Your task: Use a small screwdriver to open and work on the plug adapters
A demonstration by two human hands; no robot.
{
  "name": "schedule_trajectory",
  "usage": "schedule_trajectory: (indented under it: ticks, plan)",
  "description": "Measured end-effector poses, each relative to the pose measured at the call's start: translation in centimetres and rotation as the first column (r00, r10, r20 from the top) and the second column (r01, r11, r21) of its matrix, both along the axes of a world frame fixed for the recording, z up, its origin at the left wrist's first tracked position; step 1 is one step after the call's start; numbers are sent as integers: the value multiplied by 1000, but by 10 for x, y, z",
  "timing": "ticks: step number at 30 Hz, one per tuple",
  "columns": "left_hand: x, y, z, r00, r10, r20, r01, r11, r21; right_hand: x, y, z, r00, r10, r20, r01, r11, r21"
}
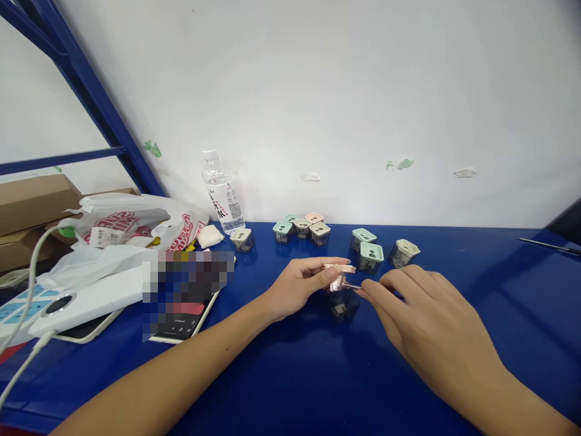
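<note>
My left hand pinches a small pink plastic lid piece just above the blue table. My right hand comes in from the right with its fingertips pinched on a thin metal piece that touches the pink part. Directly below them sits a small dark transparent box body. Behind the hands stand several small capped boxes: two mint-green ones, a cream one, and a cluster near the wall.
A clear water bottle stands by the white wall. At the left lie a white plastic bag, a white power strip with cable, a phone and cardboard boxes. A blue shelf frame rises at the far left.
</note>
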State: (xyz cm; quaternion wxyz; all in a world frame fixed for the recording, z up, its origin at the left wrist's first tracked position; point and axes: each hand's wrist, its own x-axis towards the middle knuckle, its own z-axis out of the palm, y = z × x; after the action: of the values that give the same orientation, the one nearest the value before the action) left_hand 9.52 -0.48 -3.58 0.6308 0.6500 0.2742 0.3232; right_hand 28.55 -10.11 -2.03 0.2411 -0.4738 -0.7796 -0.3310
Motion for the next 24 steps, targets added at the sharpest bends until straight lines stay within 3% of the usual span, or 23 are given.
schedule_trajectory:
  ticks: [6,13,24]
  plan:
    - [-1,-1,4,998,21,58,-20,1000,-13,0,0,1,999,-14,-51,15,1000,19]
    - [-2,-1,5,998,22,62,-22,1000,4,12,4,-5,995,74,61,-65,989,-135]
    - [-2,-1,3,987,4,160,4,999,-51,15,5,0,981,193,-17,-192,956,-222]
